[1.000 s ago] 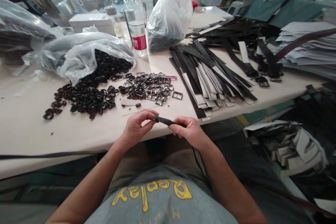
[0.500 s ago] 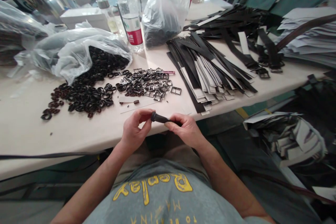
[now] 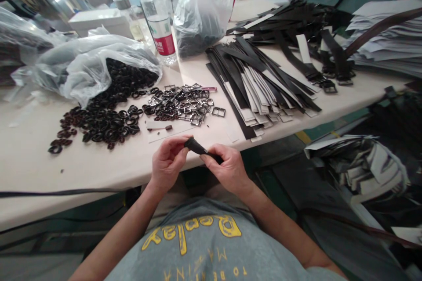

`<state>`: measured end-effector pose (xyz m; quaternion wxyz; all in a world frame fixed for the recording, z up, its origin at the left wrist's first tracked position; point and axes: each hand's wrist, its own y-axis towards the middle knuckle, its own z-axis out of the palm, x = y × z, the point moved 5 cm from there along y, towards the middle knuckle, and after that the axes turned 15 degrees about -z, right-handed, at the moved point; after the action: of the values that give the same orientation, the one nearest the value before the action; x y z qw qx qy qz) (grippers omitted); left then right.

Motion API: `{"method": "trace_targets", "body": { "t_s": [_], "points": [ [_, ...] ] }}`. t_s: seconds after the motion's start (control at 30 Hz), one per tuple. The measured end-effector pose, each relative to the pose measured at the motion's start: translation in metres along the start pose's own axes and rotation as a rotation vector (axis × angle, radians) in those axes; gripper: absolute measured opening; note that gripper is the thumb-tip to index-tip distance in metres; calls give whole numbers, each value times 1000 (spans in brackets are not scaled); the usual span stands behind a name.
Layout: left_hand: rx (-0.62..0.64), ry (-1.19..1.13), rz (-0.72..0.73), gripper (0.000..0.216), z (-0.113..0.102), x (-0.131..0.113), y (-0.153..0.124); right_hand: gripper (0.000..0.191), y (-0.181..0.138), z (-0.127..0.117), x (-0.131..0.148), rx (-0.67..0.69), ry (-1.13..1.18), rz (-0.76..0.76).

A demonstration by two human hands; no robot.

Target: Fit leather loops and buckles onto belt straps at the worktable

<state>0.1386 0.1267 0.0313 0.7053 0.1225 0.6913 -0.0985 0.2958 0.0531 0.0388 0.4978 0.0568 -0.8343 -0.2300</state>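
A short length of black strap [image 3: 198, 147] is stretched between my two hands, just over the table's near edge. My left hand [image 3: 167, 162] pinches its left end, which looks thicker, between thumb and fingertips. Farther along, my right hand [image 3: 227, 166] grips the strap with the thumb on top; the rest of it is hidden by that hand. Just beyond my hands lie metal buckles [image 3: 194, 105] in a loose heap. To their left spreads a pile of small black and brown strap loops [image 3: 112, 126].
Flat black straps with pale ends [image 3: 260, 92] lie fanned out at right, near more straps with buckles [image 3: 326, 83]. A plastic bottle [image 3: 164, 39], a filled white bag [image 3: 202, 13] and a clear bag [image 3: 72, 63] stand behind. Paper sheets [image 3: 389, 35] are stacked far right.
The left end of the strap has turned slightly, and the thick band there shows less distinctly. Both hands keep their grip. The whole view has shifted a little.
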Motion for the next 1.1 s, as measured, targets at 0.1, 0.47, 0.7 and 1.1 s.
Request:
{"method": "trace_targets", "body": {
  "t_s": [0.1, 0.47, 0.7, 1.1],
  "points": [
    [-22, -53, 17, 13, 3, 1, 0, 19, -2, 1, 8, -42, -81, -52],
    [-44, -263, -311, 24, 4, 11, -5, 19, -7, 10, 4, -69, -250, -163],
    [66, -441, -599, 29, 7, 24, 1, 25, -7, 12, 7, 91, -380, -396],
    [377, -373, -850, 20, 1, 28, -4, 33, -15, 19, 10, 227, -353, -516]
  ]
}}
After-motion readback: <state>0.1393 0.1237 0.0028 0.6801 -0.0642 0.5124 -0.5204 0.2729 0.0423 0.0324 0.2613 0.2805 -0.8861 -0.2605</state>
